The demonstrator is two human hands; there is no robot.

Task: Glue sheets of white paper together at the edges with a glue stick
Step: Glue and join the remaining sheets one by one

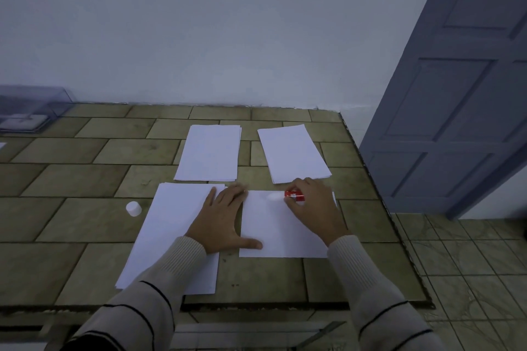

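Note:
A white sheet [281, 229] lies in front of me on the tiled table. My left hand [221, 218] rests flat on its left edge, fingers spread, thumb on the paper. My right hand [312, 205] grips a red glue stick [293, 196] whose blurred white tip touches the sheet near its far edge. To the left lies a larger stack of white paper [168, 234], partly under my left hand and sleeve. The glue stick's white cap [133, 208] stands on the table left of that stack.
Two more paper stacks lie farther back: one in the middle [209, 152], one to the right [293, 152]. A clear plastic box [31, 111] sits at the far left against the wall. The table edge [379, 202] runs along the right, beside a grey door [447, 100].

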